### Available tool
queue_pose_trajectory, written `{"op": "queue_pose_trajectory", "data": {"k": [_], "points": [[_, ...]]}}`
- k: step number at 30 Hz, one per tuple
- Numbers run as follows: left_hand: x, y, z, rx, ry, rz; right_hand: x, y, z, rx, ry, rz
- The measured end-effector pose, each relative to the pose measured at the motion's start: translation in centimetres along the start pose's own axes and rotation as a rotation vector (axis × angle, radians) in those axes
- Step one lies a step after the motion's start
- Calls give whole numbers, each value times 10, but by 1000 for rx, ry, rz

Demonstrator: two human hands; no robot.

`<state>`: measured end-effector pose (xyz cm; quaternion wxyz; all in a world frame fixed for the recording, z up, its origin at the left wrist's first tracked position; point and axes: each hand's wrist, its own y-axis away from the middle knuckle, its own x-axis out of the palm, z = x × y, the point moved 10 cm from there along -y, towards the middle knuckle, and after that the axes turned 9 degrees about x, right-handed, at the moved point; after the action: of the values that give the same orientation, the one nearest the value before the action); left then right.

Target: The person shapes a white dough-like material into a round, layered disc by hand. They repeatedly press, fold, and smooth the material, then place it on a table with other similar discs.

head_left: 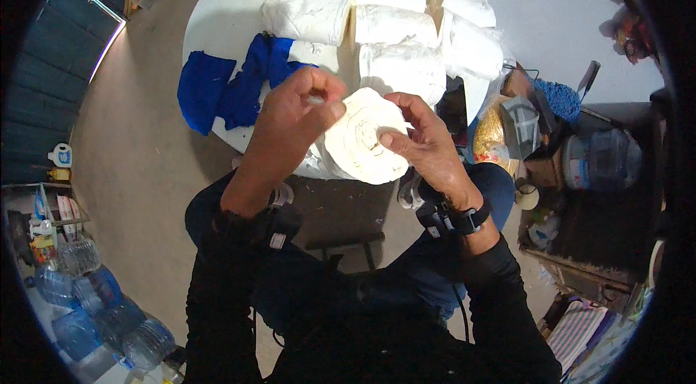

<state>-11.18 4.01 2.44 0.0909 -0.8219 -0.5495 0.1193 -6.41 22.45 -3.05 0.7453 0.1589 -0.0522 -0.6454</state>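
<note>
A cream-white roll of soft layered sheet (367, 136) is held end-on in front of me, its spiral layers facing up. My right hand (429, 139) grips its right side, the thumb on the end face and the fingers round the edge. My left hand (299, 114) is by the roll's upper left edge with fingers curled and pinched. A small pale bit shows between those fingers, too little to name. Just beyond lie several thick white rolls (400, 65) in rows, on a round white table (217, 22).
Crumpled blue cloth (206, 90) lies on the table's left side. Plastic water bottles (98, 311) crowd the lower left. On the right are a large clear water jug (602, 159), a golden bag (491, 134) and other clutter. My knees are under the table's near edge.
</note>
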Motion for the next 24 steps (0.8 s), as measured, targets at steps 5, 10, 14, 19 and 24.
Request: {"op": "queue_pose_trajectory", "data": {"k": [5, 10, 14, 19, 24], "points": [[32, -2, 9, -171, -97, 335, 3, 1, -8, 53, -25, 5], [37, -10, -1, -120, -91, 394, 6, 1, -6, 7, 19, -3], [26, -9, 1, -68, -161, 352, 10, 0, -11, 10, -30, 23], [6, 2, 17, -59, -293, 137, -9, -4, -16, -13, -140, -112], [-3, 12, 44, -253, -153, 115, -22, -6, -2, -126, -41, -188]]}}
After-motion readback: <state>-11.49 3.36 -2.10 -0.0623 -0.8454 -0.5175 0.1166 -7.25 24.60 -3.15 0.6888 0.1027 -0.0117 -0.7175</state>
